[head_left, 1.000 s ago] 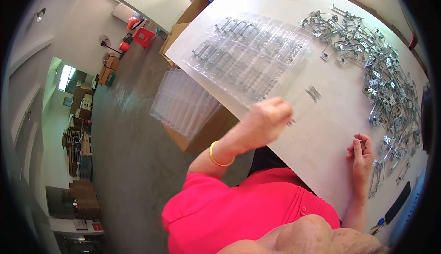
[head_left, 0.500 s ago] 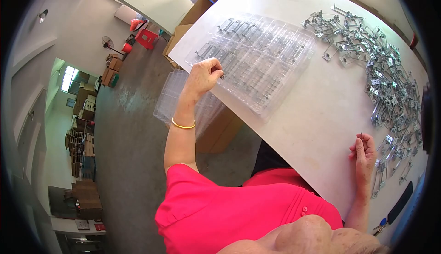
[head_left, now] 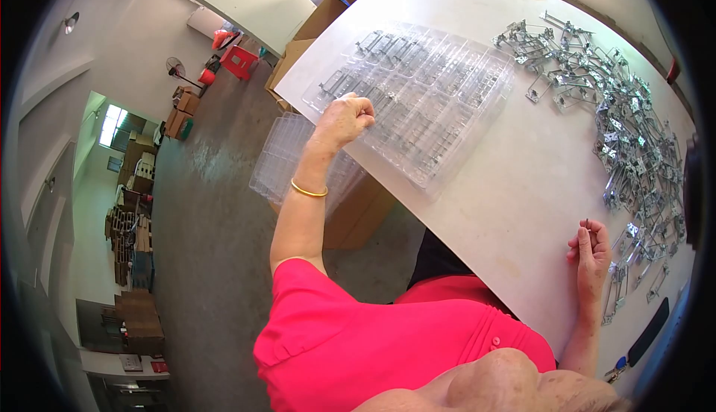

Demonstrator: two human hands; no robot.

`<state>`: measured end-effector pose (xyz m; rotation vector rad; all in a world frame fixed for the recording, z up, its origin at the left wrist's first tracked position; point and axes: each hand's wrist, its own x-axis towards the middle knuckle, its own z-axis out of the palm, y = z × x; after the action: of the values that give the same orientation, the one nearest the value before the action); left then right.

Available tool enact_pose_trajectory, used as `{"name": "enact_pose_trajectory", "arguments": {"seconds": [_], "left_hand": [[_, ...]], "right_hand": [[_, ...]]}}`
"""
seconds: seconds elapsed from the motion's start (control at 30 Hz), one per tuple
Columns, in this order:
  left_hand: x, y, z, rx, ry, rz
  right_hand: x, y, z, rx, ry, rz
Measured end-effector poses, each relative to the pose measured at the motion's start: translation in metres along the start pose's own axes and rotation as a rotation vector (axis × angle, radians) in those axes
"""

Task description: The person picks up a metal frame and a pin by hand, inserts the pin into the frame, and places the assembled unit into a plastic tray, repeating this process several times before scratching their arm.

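My left hand [head_left: 344, 121] is closed in a pinch over the near left part of a clear plastic tray [head_left: 429, 177]; what its fingers hold is hidden. Metal parts lie in rows in the tray's compartments. At the right of the table, my right hand [head_left: 591, 257] is closed, with a small dark thin piece [head_left: 587, 224] upright between thumb and fingers. Beside this hand spreads a large tangled pile of silvery metal brackets with wire loops [head_left: 626, 136].
The white table [head_left: 514, 225] has its near edge by my body. Beyond its left edge are more clear trays [head_left: 280, 158] and cardboard boxes [head_left: 362, 214]. Keys [head_left: 617, 367] and a dark strap-like object [head_left: 647, 334] lie at the lower right. A red stool [head_left: 239, 62] stands farther off.
My left hand has moved slightly right and is turned more over the tray; the small piece seen at its fingertips before is now hidden. My right hand has hardly moved.
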<state>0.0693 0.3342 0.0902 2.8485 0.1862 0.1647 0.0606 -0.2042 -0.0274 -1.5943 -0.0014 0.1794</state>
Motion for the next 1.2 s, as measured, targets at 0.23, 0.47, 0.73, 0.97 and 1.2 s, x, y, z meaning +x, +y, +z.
{"name": "enact_pose_trajectory", "arguments": {"seconds": [0.23,0.47,0.73,0.97,1.2], "left_hand": [[0.003,0.007,0.003,0.113,-0.075,-0.101],[0.003,0.014,0.003,0.144,-0.072,-0.104],[-0.005,0.017,0.007,0.186,0.114,0.003],[-0.045,0.114,0.043,0.092,0.491,0.464],[-0.089,0.201,0.133,-0.23,0.275,0.796]], "right_hand": [[0.0,0.0,0.0,0.002,0.003,0.008],[0.0,0.001,0.0,0.004,0.007,-0.007],[0.0,0.001,0.0,0.021,-0.003,0.009],[0.0,0.0,0.0,0.021,-0.015,-0.004],[-0.002,-0.005,0.002,0.017,0.001,0.014]]}}
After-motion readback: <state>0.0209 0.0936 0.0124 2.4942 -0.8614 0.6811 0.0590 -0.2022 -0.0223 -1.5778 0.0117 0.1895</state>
